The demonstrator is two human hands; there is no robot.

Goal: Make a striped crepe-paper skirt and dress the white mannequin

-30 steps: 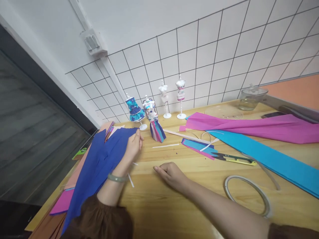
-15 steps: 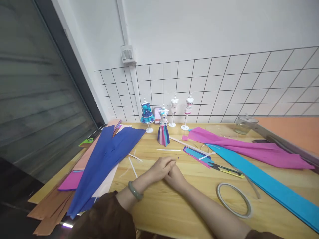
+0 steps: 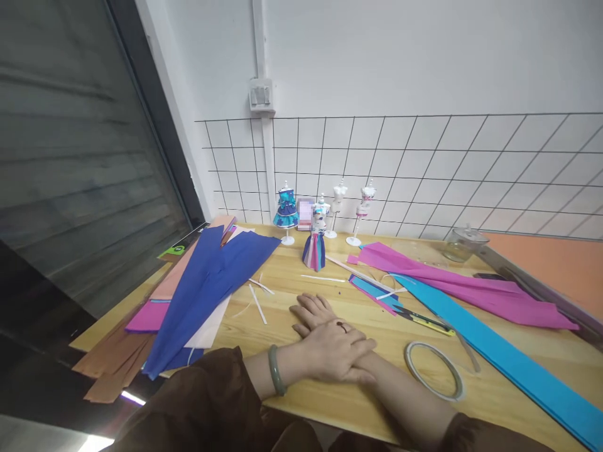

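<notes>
My left hand (image 3: 335,350), with a ring on a finger and a green bangle (image 3: 277,370) at the wrist, lies across the back of my right hand and wrist. Its fingers are stretched out and grip no object. My right hand (image 3: 311,311) rests palm down on the wooden table (image 3: 282,314), fingers spread, partly covered by the left. Ahead stands a small dress form with a striped paper skirt (image 3: 314,252). To the right lie a tape roll (image 3: 434,371) and yellow-and-black thread snips (image 3: 424,320).
Blue crepe paper (image 3: 207,282) lies left, over brown and pink sheets. Pink paper (image 3: 452,282) and a turquoise strip (image 3: 499,358) lie right. A mini form in a blue dress (image 3: 286,210), two white forms (image 3: 339,199), a phone (image 3: 305,215) and glass jar (image 3: 464,243) stand behind.
My hands were clasped together further forward. Now the left hand has slid back over the right wrist, and both hands' fingers have spread out. The view has shifted slightly left.
</notes>
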